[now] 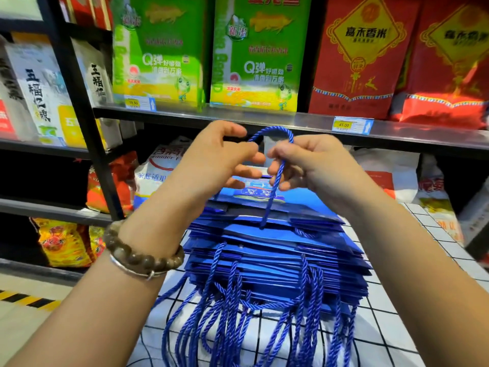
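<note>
- Leave the loose handles [238, 327] dangling over the near edge of the checked cloth [391, 321]; snagging one would likely drag the stack of blue bags [277, 250].
- The left hand [219, 154] and right hand [312, 162] both pinch the cord [277, 181] of the top bag [260, 193], looped above the stack. Keep the pinch light and lift straight.
- Stay clear of the shelf [410, 135] beyond.

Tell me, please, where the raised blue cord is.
Head view, centre: the blue cord loops between the left hand and right hand, above the bag stack.
</note>
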The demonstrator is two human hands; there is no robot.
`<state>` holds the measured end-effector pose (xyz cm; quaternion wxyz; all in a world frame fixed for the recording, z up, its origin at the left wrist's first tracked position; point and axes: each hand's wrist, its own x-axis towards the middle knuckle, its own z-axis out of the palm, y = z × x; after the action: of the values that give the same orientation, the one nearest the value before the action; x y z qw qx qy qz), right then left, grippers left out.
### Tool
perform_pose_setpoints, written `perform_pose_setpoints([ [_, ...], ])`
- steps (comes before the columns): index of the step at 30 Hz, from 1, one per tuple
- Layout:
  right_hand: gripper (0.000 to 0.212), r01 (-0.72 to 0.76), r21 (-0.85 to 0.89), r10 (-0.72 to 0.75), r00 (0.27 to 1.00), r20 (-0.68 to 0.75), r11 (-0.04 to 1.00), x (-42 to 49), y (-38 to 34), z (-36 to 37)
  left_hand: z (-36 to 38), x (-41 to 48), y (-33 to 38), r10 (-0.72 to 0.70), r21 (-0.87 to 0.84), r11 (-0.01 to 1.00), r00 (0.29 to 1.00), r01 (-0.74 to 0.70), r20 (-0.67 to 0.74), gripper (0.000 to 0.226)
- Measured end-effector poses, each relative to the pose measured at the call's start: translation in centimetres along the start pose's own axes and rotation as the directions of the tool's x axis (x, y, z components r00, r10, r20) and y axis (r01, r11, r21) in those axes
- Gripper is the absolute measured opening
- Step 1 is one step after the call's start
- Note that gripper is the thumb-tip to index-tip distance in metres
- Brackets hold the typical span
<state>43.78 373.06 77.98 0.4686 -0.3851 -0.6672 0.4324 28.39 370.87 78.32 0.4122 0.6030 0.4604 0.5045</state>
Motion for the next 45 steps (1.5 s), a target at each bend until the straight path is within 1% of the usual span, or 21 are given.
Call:
perform_pose_setpoints([
  [2, 0.022, -0.020, 0.103, 0.025, 0.999, -0.045, 0.994, 0.7, -0.4, -0.3, 0.6, -0.2, -0.5, 0.007, 0.188, 0.982, 0.995, -0.026, 0.104, 0.005],
  [4, 0.022, -0.040, 0.175, 0.053, 0.996, -0.070, 0.984, 1.3, -0.6, -0.6, 1.4, -0.2, -1.1, 0.004, 0.323, 0.943, 0.971, -0.083, 0.238, 0.013],
  [5, 0.022, -0.052, 0.201, 0.069, 0.994, -0.080, 0.978, 1.5, -0.7, -0.7, 1.6, -0.2, -1.2, 0.013, 0.360, 0.926, 0.964, -0.112, 0.264, 0.016],
  [7, 0.023, -0.068, 0.227, 0.092, 0.991, -0.093, 0.971, 1.9, -0.6, -0.9, 1.9, 0.0, -1.3, 0.014, 0.377, 0.919, 0.964, -0.117, 0.266, 0.020],
  [10, 0.022, -0.095, 0.243, 0.124, 0.987, -0.104, 0.965, 2.1, 0.1, -1.2, 2.6, 0.6, -1.1, -0.058, 0.335, 0.942, 0.961, -0.037, 0.270, 0.029],
  [14, 0.022, -0.139, 0.293, 0.183, 0.975, -0.129, 0.946, 2.4, 1.0, -1.6, 3.4, 1.7, -1.9, 0.002, 0.494, 0.865, 0.984, -0.092, 0.180, 0.028],
  [15, 0.022, -0.146, 0.301, 0.194, 0.972, -0.135, 0.942, 2.5, 1.1, -1.7, 3.5, 2.0, -2.2, 0.005, 0.531, 0.841, 0.983, -0.103, 0.183, 0.028],
  [18, 0.022, -0.177, 0.304, 0.227, 0.964, -0.138, 0.936, 2.7, 1.4, -1.7, 3.8, 2.3, -2.5, -0.060, 0.591, 0.797, 0.957, -0.125, 0.283, 0.017],
  [20, 0.023, -0.233, 0.220, 0.265, 0.956, -0.124, 0.947, 2.5, 1.5, -1.7, 3.7, 2.5, -2.5, -0.066, 0.563, 0.820, 0.958, -0.107, 0.278, 0.028],
  [23, 0.029, -0.303, -0.064, 0.286, 0.939, -0.193, 0.951, 1.7, 2.1, -2.8, 3.3, 2.7, -2.3, -0.024, 0.468, 0.881, 0.980, -0.072, 0.195, 0.026],
  [25, 0.030, -0.208, -0.305, 0.146, 0.966, -0.214, 0.930, 0.9, 2.3, -3.4, 3.1, 3.0, -2.3, -0.004, 0.443, 0.894, 0.988, -0.064, 0.152, 0.025],
  [26, 0.028, -0.127, -0.376, 0.071, 0.985, -0.160, 0.918, 0.4, 2.2, -3.5, 3.0, 3.0, -2.2, -0.004, 0.432, 0.900, 0.989, -0.062, 0.150, 0.026],
  [28, 0.027, -0.002, -0.394, 0.017, 0.999, 0.035, 0.919, -0.5, 1.8, -3.2, 3.1, 3.1, -2.0, -0.014, 0.402, 0.913, 0.983, -0.063, 0.186, 0.030],
  [30, 0.035, 0.057, -0.416, 0.009, 0.988, 0.153, 0.907, -0.9, 1.6, -3.1, 3.3, 3.1, -1.9, -0.034, 0.358, 0.932, 0.970, -0.055, 0.239, 0.031],
  [32, 0.034, 0.068, -0.415, -0.002, 0.988, 0.156, 0.907, -0.8, 1.6, -3.4, 3.3, 3.1, -2.0, -0.056, 0.313, 0.949, 0.959, -0.035, 0.277, 0.030],
  [35, 0.023, 0.022, -0.355, 0.020, 0.993, 0.116, 0.934, -0.6, 1.8, -3.6, 3.3, 3.2, -2.5, -0.080, 0.298, 0.954, 0.955, -0.010, 0.286, 0.030],
  [38, 0.010, -0.002, -0.379, 0.023, 0.999, 0.049, 0.925, -0.4, 2.4, -3.6, 3.4, 3.0, -2.7, -0.104, 0.280, 0.960, 0.955, 0.023, 0.278, 0.032],
  [40, 0.008, -0.030, -0.416, 0.048, 0.998, 0.031, 0.909, -0.4, 2.9, -3.7, 3.3, 2.6, -2.9, -0.038, 0.410, 0.908, 0.956, -0.089, 0.290, 0.034],
  [42, 0.009, -0.075, -0.394, 0.092, 0.995, 0.024, 0.916, -0.6, 3.2, -3.9, 3.2, 2.0, -3.3, 0.007, 0.582, 0.777, 0.928, -0.239, 0.372, 0.034],
  [44, 0.010, -0.108, -0.367, 0.126, 0.992, 0.025, 0.924, -0.8, 3.3, -4.2, 3.1, 1.3, -3.5, -0.023, 0.710, 0.626, 0.903, -0.321, 0.429, 0.041],
  [45, 0.011, -0.119, -0.359, 0.138, 0.990, 0.028, 0.926, -0.9, 3.4, -4.2, 3.0, 1.1, -3.6, -0.026, 0.739, 0.581, 0.899, -0.342, 0.436, 0.043],
])
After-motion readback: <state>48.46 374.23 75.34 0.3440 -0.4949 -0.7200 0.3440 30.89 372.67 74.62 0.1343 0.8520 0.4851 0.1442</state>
